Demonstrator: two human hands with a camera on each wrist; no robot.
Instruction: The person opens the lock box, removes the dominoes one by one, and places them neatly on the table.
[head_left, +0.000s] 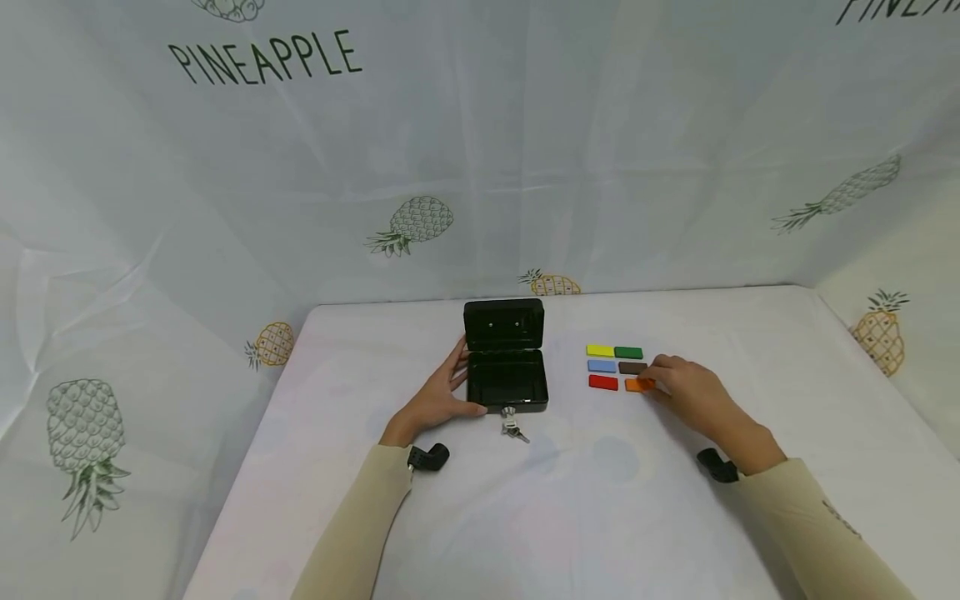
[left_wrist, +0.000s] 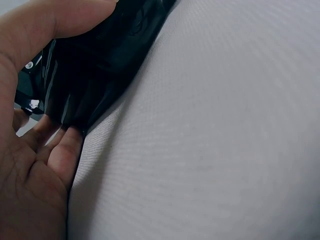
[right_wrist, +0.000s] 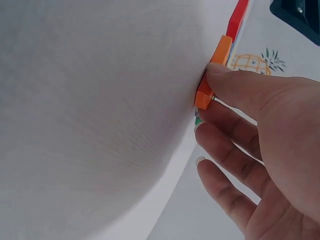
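Note:
A small black cash box (head_left: 507, 379) stands with its lid (head_left: 504, 325) raised. My left hand (head_left: 442, 396) grips its left side, thumb at the front corner and fingers along the side; in the left wrist view the thumb (left_wrist: 75, 20) lies over the glossy black wall. Keys (head_left: 513, 427) hang from the lock at the box's front. To the right, my right hand (head_left: 690, 396) pinches a flat orange block (head_left: 633, 385) between thumb and fingers. The same orange block (right_wrist: 220, 52) shows in the right wrist view, with the other fingers loosely spread.
Beside the orange block lie flat blocks in two columns: red (head_left: 603, 382), blue (head_left: 602, 366), brown (head_left: 632, 367), yellow (head_left: 600, 351) and green (head_left: 628, 352). A white cloth (head_left: 480, 517) covers the table. Behind the table hangs a pineapple-print curtain (head_left: 645, 167).

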